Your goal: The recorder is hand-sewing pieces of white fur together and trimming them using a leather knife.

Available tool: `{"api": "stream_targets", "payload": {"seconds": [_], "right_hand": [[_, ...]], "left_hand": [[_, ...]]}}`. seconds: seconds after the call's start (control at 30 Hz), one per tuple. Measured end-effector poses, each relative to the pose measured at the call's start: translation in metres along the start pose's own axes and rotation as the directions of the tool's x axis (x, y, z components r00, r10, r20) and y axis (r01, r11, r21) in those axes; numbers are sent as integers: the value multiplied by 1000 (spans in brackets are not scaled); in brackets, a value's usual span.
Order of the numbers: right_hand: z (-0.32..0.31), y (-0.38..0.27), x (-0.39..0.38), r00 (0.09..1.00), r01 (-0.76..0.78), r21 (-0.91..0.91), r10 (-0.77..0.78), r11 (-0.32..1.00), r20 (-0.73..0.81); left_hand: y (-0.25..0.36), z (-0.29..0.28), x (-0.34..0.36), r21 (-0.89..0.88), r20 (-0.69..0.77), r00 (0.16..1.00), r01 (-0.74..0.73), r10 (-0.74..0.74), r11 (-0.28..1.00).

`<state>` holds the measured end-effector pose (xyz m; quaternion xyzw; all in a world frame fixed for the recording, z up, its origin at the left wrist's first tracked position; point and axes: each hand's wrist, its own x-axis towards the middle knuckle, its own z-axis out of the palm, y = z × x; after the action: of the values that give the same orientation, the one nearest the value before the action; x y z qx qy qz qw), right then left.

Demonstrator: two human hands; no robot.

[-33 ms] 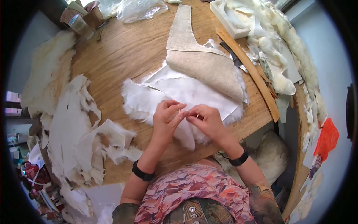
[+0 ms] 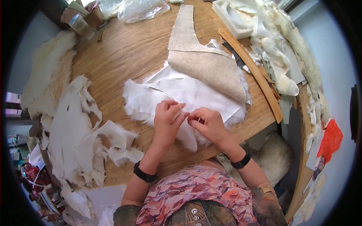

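Note:
Both hands are held close together above the near edge of a white fur piece [image 2: 137, 105], its pale skin side up. My left hand [image 2: 166, 119] pinches a thin white thread [image 2: 180, 107] that shows between thumb and forefinger. Just beside it, my right hand [image 2: 207, 123] has thumb and forefinger pressed together; what they hold is too small to make out. A small gap separates the two hands' fingertips. White cloth [image 2: 203, 94] lies on the fur, and a beige felt-like piece [image 2: 207, 69] covers its far part, with a narrow strip reaching away from me.
Ragged pale hides [image 2: 73, 135] lie along the left of the wooden table [image 2: 113, 49]. A curved wooden strip [image 2: 252, 71] and a white tray [image 2: 232, 22] are on the right. Clear plastic [image 2: 143, 10] and a transparent cup [image 2: 81, 25] stand at the back. A red cloth-like item [image 2: 330, 141] hangs far right.
My fingertips have shifted slightly, with the thread now less visible at my left hand. The fur, cloth and beige piece have stayed in place.

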<state>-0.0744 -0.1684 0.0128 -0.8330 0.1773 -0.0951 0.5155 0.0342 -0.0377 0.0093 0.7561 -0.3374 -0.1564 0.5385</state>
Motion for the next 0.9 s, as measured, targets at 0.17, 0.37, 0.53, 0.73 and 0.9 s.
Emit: {"api": "stream_targets", "payload": {"seconds": [0.17, 0.37, 0.53, 0.73, 0.9], "right_hand": [[8, 0, -7, 995, 68, -350, -88, 934, -41], [0, 0, -5, 996, 49, -437, -77, 898, -46], [-67, 2, 14, 892, 21, -291, -150, 956, -426], [-76, -1, 5, 967, 19, -106, -46, 994, -252], [-43, -40, -3, 903, 111, 75, -132, 991, 409]], "left_hand": [[-11, 14, 4, 502, -71, 975, -149, 212, 852], [-15, 17, 6, 622, -10, 961, -210, 275, 755], [-16, 17, 5, 608, -47, 960, -191, 275, 771], [-24, 16, 5, 561, -97, 973, -122, 212, 819], [-10, 5, 2, 177, -35, 990, -126, 135, 976]]}}
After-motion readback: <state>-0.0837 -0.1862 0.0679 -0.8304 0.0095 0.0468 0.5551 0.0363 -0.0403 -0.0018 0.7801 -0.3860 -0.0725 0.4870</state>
